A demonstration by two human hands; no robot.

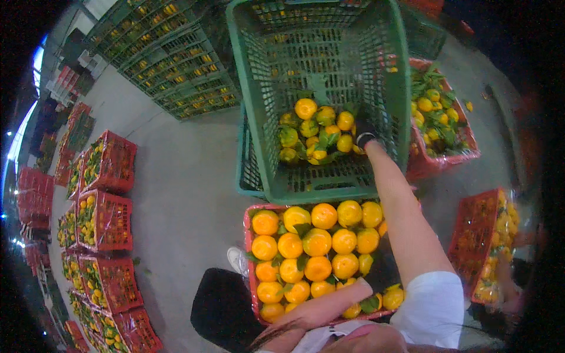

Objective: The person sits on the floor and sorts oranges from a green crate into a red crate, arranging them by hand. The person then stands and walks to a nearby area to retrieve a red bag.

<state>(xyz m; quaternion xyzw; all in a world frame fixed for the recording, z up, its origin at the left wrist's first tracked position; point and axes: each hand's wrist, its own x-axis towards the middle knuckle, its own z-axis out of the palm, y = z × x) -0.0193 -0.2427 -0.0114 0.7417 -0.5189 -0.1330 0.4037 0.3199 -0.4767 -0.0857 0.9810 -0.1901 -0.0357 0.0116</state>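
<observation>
A large green plastic crate (318, 195) is tilted before me, with orange and greenish citrus fruits (315, 128), some with leaves, gathered low inside. My right arm reaches into it; my right hand (364, 125), in a dark glove, is beside the fruits at their right edge, its fingers hard to make out. Below stands a red plastic crate (248, 247) lined with clear film, holding rows of orange citrus fruits (317, 242). My left hand (385, 266), also dark-gloved, is over the right part of this crate, near the fruits there. What either hand holds is unclear.
Stacked green crates (176, 66) of fruit stand at the upper left, and red crates (106, 220) of leafy fruit line the left. A red crate (470, 145) of leafy fruit is at the right; another (474, 242) stands lower. A black object (223, 309) is beside my left arm.
</observation>
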